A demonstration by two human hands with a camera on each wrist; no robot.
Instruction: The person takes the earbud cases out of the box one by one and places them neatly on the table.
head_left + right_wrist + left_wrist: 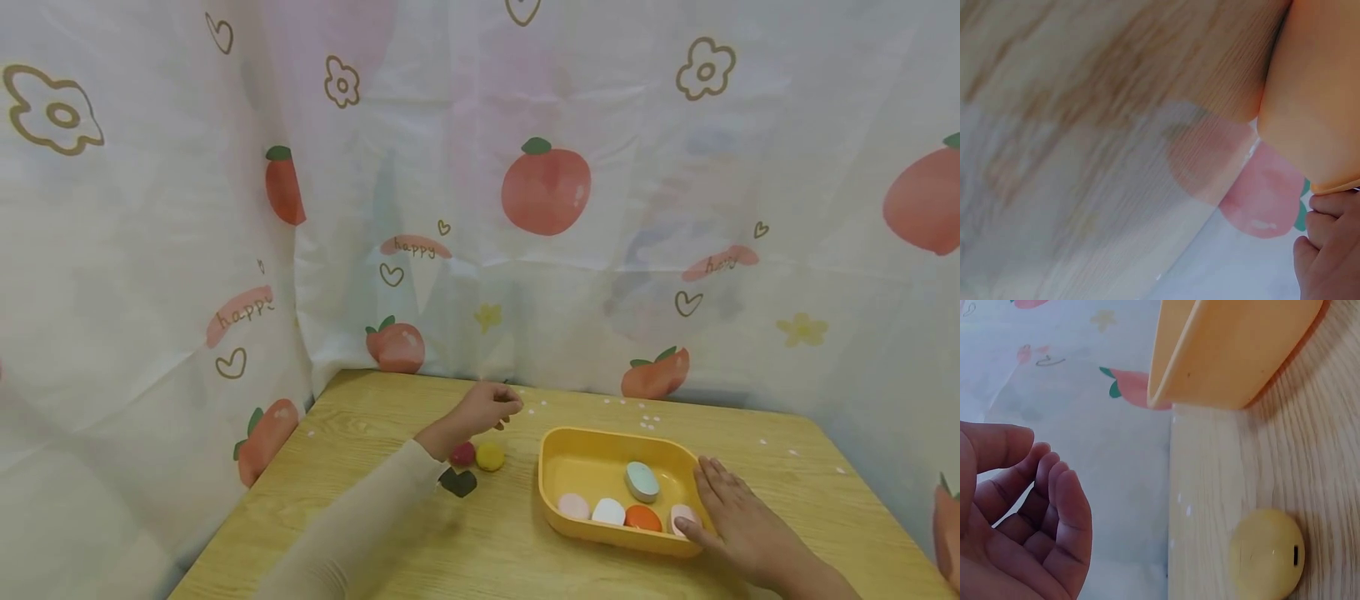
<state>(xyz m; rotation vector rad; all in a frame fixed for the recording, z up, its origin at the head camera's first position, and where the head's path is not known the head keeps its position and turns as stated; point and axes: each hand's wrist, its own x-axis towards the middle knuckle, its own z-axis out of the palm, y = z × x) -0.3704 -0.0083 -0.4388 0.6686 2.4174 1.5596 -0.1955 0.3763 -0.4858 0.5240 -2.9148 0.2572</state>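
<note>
1. While a pale sleeve [352,533] crosses the wooden table [510,533] from the near side, the left hand [483,407] at its end hangs above the surface; its fingers curve loosely, thumb near the fingertips, grasping nothing.
2. Dark piece [467,483]: on the table just nearer than the wrist; its exact form cannot be told.
3. Crimson piece [462,454]: beside the wrist, partly hidden by it.
4. Yellow rounded piece [491,457]: just right of the crimson one; the left wrist view shows a dark slot in it.
5. Yellow-orange tray [592,454]: upright on the table, right of the loose pieces. Along its near wall, in order, lie a pale pink piece [573,506], a white piece [608,511], an orange piece [643,517] and a light pink piece [681,515]; a pale green piece [642,482] sits behind the orange one.
6. White flecks [656,418]: scattered beyond the tray.
7. Right hand [750,525]: fingers extended, unclenched, against the tray's right rim, thumb over the near corner.
</note>
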